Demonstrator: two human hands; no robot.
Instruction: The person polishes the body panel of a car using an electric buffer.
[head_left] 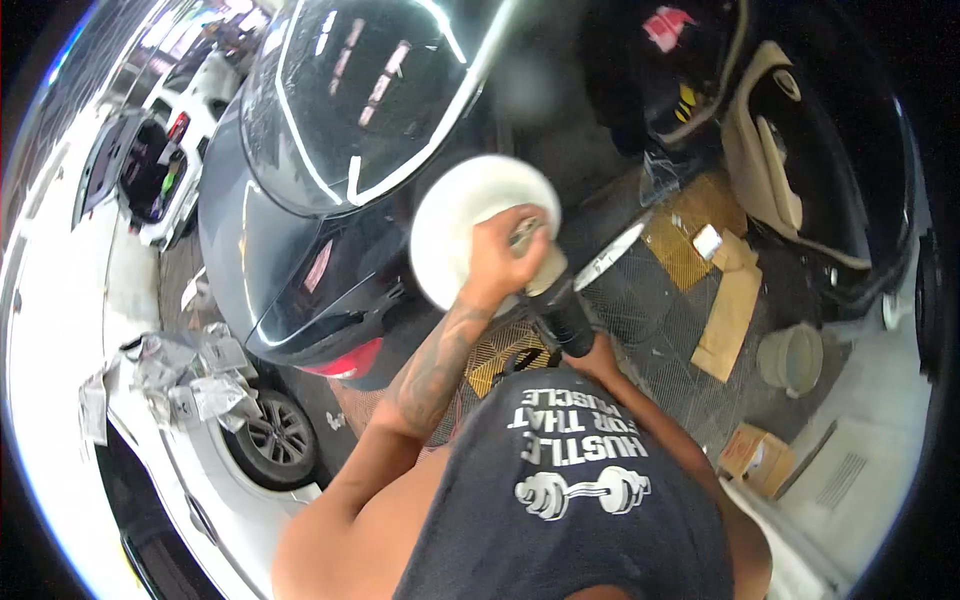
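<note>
A polisher (560,312) with a black body and a round white pad (440,225) is held in front of me, beside the dark car (290,255). My left hand (502,255) is closed around the grip at its head, above the pad. Round the rear end of the black body is my right hand (597,358), partly hidden by the tool and my shirt. The pad's edge is slightly blurred and overlaps the car's dark side panel in view. Whether it touches the panel, I cannot tell.
To the left stands a white car (215,495) with crumpled newspaper (190,385) on it. An opened door with a beige panel (765,165) is at upper right. Flattened cardboard (728,320), a bucket (790,360) and a carton (757,458) lie on the floor.
</note>
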